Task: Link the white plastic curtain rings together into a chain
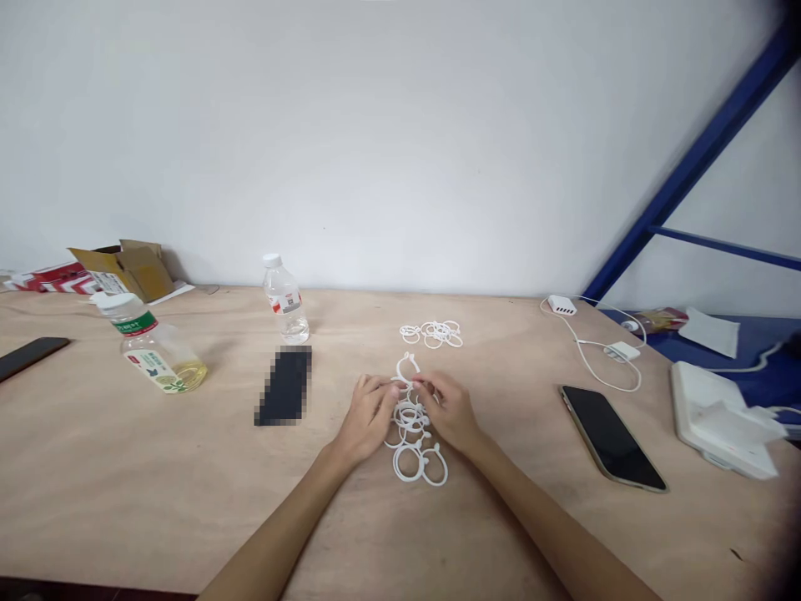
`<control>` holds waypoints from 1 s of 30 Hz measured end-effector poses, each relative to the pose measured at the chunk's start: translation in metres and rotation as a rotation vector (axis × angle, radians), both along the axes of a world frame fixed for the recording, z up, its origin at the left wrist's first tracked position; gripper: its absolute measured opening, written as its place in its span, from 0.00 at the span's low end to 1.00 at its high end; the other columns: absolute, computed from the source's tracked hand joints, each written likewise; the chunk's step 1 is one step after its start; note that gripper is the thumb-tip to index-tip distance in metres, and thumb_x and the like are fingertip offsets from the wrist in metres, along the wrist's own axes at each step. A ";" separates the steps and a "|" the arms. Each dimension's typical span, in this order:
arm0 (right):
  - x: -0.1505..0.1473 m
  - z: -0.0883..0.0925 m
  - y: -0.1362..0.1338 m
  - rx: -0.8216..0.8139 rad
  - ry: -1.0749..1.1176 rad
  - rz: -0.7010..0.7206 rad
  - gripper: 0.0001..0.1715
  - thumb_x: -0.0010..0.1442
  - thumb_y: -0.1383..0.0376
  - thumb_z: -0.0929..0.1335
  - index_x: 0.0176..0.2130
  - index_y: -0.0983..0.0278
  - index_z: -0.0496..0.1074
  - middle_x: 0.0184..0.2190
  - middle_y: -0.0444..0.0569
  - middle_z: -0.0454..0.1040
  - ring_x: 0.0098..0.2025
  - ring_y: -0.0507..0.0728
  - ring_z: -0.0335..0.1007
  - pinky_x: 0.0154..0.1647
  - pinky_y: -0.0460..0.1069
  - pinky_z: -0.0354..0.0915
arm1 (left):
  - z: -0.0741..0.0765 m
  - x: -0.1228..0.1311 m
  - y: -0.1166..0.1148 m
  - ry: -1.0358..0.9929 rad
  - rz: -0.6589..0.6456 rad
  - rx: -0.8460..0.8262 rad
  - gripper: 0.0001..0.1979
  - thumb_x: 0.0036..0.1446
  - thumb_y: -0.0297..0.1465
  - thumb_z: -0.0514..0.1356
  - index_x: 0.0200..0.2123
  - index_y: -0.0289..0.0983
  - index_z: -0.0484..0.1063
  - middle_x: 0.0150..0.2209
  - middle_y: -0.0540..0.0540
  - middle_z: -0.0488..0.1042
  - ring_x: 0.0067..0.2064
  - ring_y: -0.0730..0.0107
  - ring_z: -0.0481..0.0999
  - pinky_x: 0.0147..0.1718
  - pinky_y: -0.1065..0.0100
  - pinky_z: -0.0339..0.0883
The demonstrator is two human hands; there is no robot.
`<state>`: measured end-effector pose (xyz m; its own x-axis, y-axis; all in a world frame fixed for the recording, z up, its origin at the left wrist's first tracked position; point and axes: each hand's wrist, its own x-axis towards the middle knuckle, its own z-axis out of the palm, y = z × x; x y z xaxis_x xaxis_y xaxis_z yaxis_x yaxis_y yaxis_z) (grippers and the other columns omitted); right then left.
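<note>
The linked white rings (414,455) lie mid-way on the wooden table (188,501), pinched at their far end by the closed fingertips of the left hand (369,415) and the right hand (449,409); they seem light, thin and springy, best gripped on the rim.

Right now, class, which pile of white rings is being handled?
The near pile, between the left hand and right hand, whose fingers pinch its rings. The far pile lies untouched, closer to the wall.

Only one cam here, worn on the person's head, facing forward and slightly down across the table (125,501) toward the wall (375,125). The left hand (369,417) and right hand (451,411) are close, low centre.
</note>
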<state>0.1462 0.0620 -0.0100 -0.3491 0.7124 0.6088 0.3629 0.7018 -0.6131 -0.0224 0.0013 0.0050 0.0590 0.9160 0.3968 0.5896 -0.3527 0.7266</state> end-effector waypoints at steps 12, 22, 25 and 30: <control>-0.011 0.011 -0.026 0.188 0.104 0.209 0.11 0.62 0.70 0.64 0.42 0.59 0.74 0.38 0.48 0.77 0.42 0.56 0.71 0.45 0.54 0.66 | 0.003 0.005 0.002 -0.697 -0.125 -0.382 0.26 0.52 0.48 0.60 0.44 0.32 0.77 0.46 0.38 0.77 0.50 0.52 0.73 0.53 0.56 0.62; -0.005 0.019 -0.028 -0.115 0.299 0.074 0.11 0.61 0.65 0.64 0.39 0.59 0.77 0.38 0.50 0.74 0.42 0.56 0.70 0.45 0.52 0.67 | 0.007 0.002 -0.001 -0.695 -0.156 -0.434 0.23 0.55 0.40 0.61 0.50 0.32 0.73 0.46 0.40 0.77 0.49 0.54 0.74 0.51 0.59 0.63; -0.004 0.016 -0.022 -0.273 0.348 0.038 0.11 0.61 0.63 0.64 0.37 0.61 0.77 0.36 0.50 0.76 0.40 0.55 0.71 0.41 0.49 0.67 | 0.012 0.005 -0.003 -0.617 -0.197 -0.414 0.20 0.56 0.41 0.60 0.44 0.32 0.76 0.43 0.41 0.78 0.45 0.55 0.74 0.48 0.61 0.64; -0.007 0.013 -0.018 -0.537 0.481 0.041 0.13 0.60 0.59 0.66 0.37 0.63 0.77 0.37 0.50 0.78 0.40 0.56 0.73 0.38 0.48 0.67 | 0.018 0.009 -0.005 -0.546 -0.232 -0.450 0.19 0.57 0.42 0.58 0.39 0.32 0.75 0.37 0.44 0.77 0.39 0.60 0.74 0.41 0.65 0.65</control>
<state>0.1389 0.0438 0.0026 -0.1634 0.9487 0.2709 -0.0541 0.2655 -0.9626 -0.0133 -0.0041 0.0234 0.1727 0.9849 0.0140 0.0501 -0.0229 0.9985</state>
